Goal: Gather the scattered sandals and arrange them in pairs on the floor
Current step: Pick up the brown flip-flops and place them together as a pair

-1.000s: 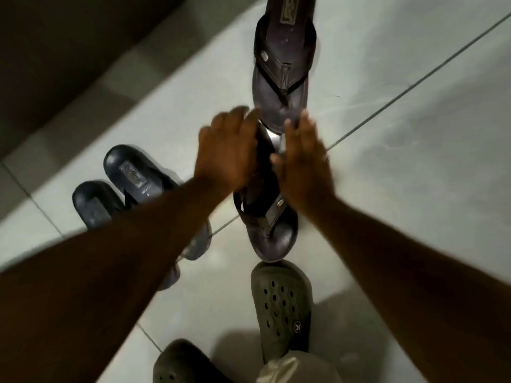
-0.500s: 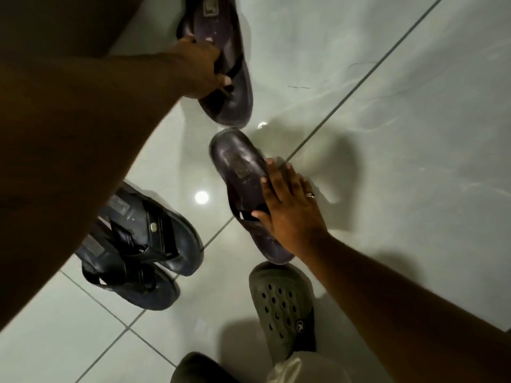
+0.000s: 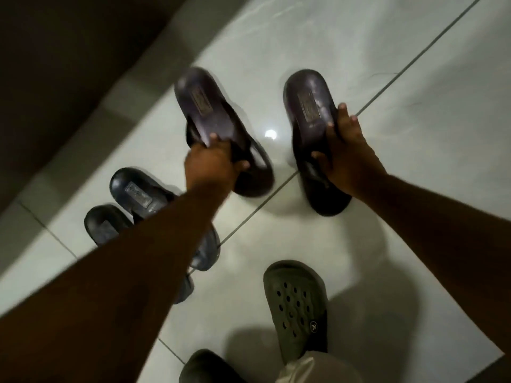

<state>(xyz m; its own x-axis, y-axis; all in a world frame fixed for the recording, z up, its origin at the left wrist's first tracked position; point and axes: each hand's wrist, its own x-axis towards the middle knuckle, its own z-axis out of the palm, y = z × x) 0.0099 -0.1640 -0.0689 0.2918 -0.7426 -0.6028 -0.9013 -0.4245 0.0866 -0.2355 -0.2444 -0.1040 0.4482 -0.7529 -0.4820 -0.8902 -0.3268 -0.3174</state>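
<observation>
A person brings two dark purple rubber sandals together over a pale tiled floor (image 3: 414, 189).

The left hand (image 3: 213, 164) grips one sandal (image 3: 218, 125), the right hand (image 3: 345, 158) its mate (image 3: 309, 125) (a darker pair (image 3: 132, 194) sits nearby); setting them parallel, touching, likely follows.

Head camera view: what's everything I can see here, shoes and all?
Dark purple-brown sandals: 2, one in each hand, left one, right one, side by side over the floor, apart.
Dark blue-black sandals: 2, close together at left, partly hidden by the left arm, upper, lower.
Olive-green clogs: 2, on the person's feet at bottom, one full, one cut off.
Floor: pale glossy tiles with dark grout lines.
Hands: 2, left hand, right hand.
</observation>
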